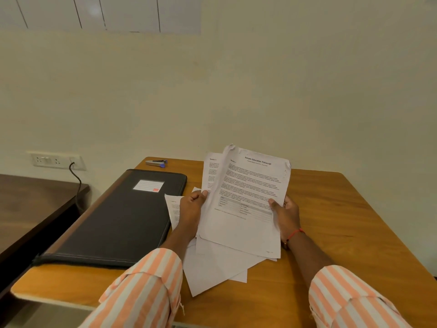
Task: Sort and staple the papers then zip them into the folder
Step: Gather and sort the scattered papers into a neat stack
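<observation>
I hold a fanned stack of printed papers (246,192) tilted up over the wooden table (343,221). The top sheet is headed "Sample Education Transcript". My left hand (192,205) grips the stack's left edge, thumb on the front. My right hand (285,213) grips the right edge, thumb on the page. More loose sheets (212,268) lie flat on the table beneath. A black zip folder (123,221) with a white label lies closed to the left. A silver stapler (156,163) with a blue end sits at the table's far left edge, beyond the folder.
A cream wall stands just behind the table. A wall socket (56,160) with a black cable is at the left, above a dark side table (30,204). The table's right half is bare wood.
</observation>
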